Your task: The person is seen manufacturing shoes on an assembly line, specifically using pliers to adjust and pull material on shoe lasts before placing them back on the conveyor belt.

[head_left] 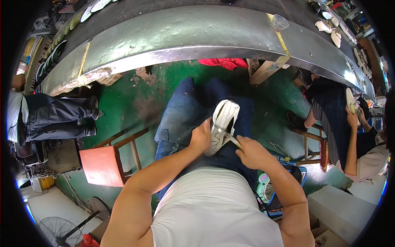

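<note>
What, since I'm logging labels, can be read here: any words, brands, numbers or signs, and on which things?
No text is legible.
White shoe: wavy lines on its side, no readable letters.
Mint-green fan: any marking is too small to read.
Metal workbench: no readable text.

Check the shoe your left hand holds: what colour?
Mostly white shoe, best seen in head view.

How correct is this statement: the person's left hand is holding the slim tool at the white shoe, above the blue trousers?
One point is wrong: the slim tool is in the person's right hand, as the head view shows. It is indeed at the white shoe, above the blue trousers.
</note>
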